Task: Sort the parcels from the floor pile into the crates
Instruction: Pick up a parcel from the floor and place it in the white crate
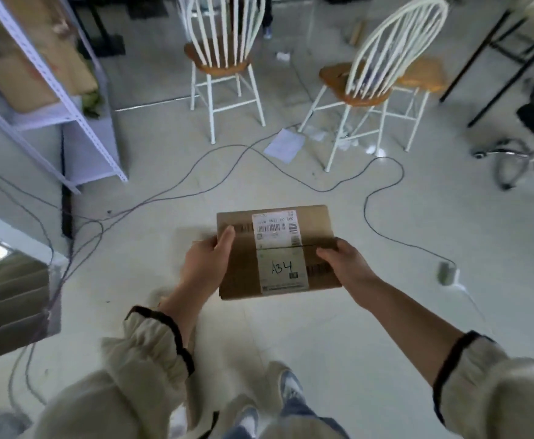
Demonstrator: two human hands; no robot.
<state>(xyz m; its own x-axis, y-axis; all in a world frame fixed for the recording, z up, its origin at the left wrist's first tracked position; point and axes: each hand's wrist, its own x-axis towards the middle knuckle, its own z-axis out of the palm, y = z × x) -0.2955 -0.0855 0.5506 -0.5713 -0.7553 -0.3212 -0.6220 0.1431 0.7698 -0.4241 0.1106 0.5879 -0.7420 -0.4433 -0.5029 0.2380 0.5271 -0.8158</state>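
A brown cardboard parcel (313,226) is held in the air at the centre of the view, above the pale floor. It bears a white barcode label and a second label with "A34" handwritten on it. My left hand (207,264) grips its left side, thumb lying on the top face. My right hand (344,264) grips the right side, thumb on top as well. No crates and no floor pile show in this view.
Two white spindle-back chairs (224,58) (370,87) stand ahead on the floor. Dark cables (367,210) snake across the floor around me. A metal shelf rack (69,99) with cardboard stands at the left. An office chair base (512,160) is at the right. A paper sheet (284,144) lies near the chairs.
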